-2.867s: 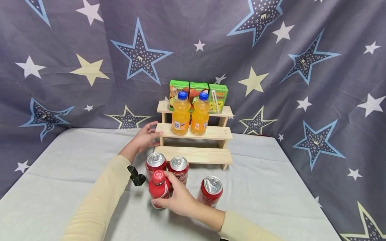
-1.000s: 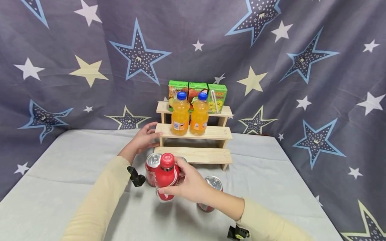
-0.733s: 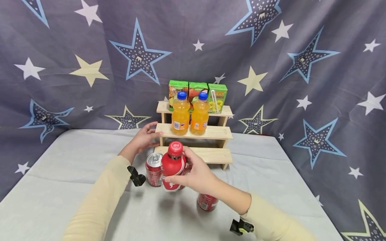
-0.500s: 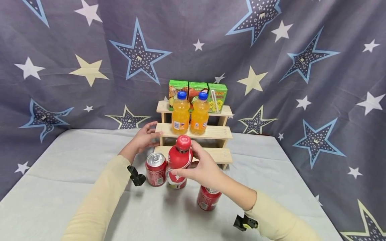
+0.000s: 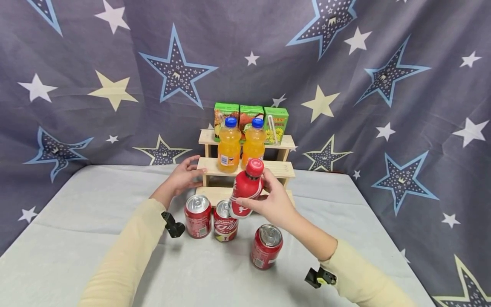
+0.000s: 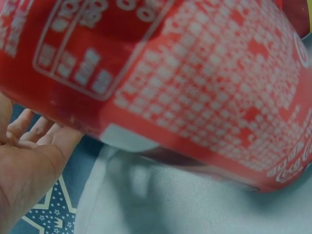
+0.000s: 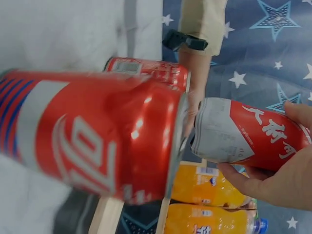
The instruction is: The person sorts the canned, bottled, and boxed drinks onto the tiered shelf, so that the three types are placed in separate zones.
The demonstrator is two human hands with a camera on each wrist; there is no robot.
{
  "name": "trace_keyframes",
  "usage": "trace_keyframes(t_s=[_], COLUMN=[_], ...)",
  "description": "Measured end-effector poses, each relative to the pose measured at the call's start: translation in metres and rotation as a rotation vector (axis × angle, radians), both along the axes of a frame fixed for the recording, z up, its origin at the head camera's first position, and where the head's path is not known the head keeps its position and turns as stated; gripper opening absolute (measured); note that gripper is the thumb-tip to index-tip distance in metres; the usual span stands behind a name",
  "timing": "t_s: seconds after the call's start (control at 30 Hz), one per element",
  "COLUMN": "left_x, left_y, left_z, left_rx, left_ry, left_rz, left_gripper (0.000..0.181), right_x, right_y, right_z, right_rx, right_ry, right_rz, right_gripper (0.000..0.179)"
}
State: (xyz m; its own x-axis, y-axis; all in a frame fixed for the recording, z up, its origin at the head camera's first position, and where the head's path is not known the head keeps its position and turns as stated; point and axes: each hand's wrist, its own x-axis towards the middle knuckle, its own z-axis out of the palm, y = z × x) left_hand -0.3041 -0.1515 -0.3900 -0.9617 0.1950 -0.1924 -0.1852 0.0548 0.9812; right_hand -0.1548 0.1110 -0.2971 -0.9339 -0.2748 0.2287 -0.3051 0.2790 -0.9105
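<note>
My right hand [image 5: 277,204] grips a red Coca-Cola bottle [image 5: 247,187] round its body, thumb on the near side. The bottle tilts slightly, held in the air in front of the wooden tiered shelf [image 5: 210,194] and overlapping its lowest step in the head view. In the right wrist view, the bottle's pale lower end [image 7: 214,130] faces left, with fingers [image 7: 246,183] around its body. My left hand [image 5: 183,175] touches the shelf's left end, fingers extended along the side. A red can [image 6: 195,97] covers much of the left wrist view.
Two cola cans [image 5: 198,219] [image 5: 225,228] stand before the shelf's left half, and a third can [image 5: 266,249] stands nearer, at right. Two orange drink bottles [image 5: 229,147] occupy the middle step; green juice boxes [image 5: 276,123] line the top. A starry curtain [image 5: 245,81] hangs behind.
My right hand has lifted the cola bottle off the table and carried it up and right toward the shelf, uncovering the second can. My left hand has stayed at the shelf's end.
</note>
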Motion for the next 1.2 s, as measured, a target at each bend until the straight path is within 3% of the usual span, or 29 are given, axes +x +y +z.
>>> trace_keyframes(t_s=[0.37,0.73,1.2], left_x=[0.000,0.001,0.002], left_y=[0.000,0.000,-0.001], left_z=[0.001,0.001,0.003], left_rx=[-0.003,-0.010,-0.018], left_ry=[-0.008,-0.013,-0.011], left_rz=[0.000,0.007,0.006], left_gripper=[0.074,0.073,0.074], right_x=[-0.017,-0.033,-0.053], right_y=[0.021,0.037,0.058], right_z=[-0.013,-0.014,-0.019], right_rx=[0.019,-0.027,0.052], right_ry=[0.060,0.002,0.026], right_rz=[-0.076,-0.163,-0.262], right_gripper=[0.067,0.070,0.070])
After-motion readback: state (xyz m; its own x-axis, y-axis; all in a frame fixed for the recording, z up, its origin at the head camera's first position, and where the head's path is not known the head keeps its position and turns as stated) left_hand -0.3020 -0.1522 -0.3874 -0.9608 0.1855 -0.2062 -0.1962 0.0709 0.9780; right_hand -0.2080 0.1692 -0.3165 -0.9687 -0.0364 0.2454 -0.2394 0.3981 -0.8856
